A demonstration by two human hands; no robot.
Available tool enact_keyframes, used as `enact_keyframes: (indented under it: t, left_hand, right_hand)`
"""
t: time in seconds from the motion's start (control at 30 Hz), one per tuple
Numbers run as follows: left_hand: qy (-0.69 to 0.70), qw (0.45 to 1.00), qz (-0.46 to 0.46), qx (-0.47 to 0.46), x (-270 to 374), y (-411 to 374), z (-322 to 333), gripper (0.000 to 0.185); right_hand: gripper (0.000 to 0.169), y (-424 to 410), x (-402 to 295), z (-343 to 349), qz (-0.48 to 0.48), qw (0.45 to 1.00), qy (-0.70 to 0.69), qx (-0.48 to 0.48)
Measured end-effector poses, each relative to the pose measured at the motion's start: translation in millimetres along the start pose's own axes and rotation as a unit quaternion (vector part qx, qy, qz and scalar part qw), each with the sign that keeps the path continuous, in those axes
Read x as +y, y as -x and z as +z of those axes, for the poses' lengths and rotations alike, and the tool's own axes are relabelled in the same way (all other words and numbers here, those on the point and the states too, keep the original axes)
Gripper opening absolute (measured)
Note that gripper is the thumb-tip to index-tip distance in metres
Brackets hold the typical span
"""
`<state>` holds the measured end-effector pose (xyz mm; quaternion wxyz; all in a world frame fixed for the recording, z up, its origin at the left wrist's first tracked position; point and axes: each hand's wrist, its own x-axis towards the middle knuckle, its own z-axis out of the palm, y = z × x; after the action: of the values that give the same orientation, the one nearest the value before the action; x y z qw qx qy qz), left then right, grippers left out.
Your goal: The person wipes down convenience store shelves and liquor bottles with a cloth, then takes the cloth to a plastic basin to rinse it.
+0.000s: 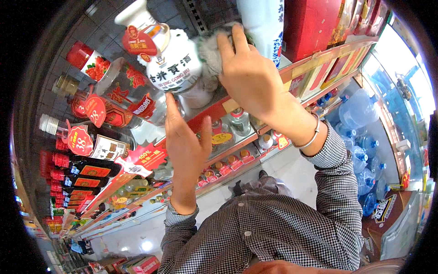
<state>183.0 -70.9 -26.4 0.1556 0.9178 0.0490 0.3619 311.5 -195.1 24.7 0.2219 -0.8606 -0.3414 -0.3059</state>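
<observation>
A large white porcelain liquor bottle [178, 65] with a red tag on its neck leans on a shelf. My left hand [186, 147] touches its lower edge with the fingertips, thumb apart. Beside the bottle, my right hand [251, 75], a metal bangle on its wrist, presses a grey-white cloth [210, 54] under its fingers, partly blurred. Left of the porcelain bottle stands a big clear glass bottle [126, 89] with red flowers and a red cap. Behind my right hand rises a tall white and blue container [263, 24].
Dark bottles with red caps [82, 181] line the shelf at left, near a bottle with a red price tag [80, 140]. Red boxes [306, 27] stand at upper right. Lower glass shelves hold small bottles [239, 121]. Large water jugs [359, 109] are at right.
</observation>
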Motion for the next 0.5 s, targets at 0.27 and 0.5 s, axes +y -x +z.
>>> enact_keyframes:
  t: [0.27, 0.5]
  left_hand:
    - [0.009, 0.999, 0.018, 0.033, -5.2, 2.6, 13.8, 0.073]
    - [-0.142, 0.988, 0.037, -0.04, -4.8, 7.6, 3.9, 0.054]
  right_hand:
    - [0.03, -21.0, 25.0, 34.9, -0.195, 0.968, -0.031, -0.153]
    - [0.023, -82.5, 9.0, 77.8, -0.148, 0.939, -0.038, -0.308]
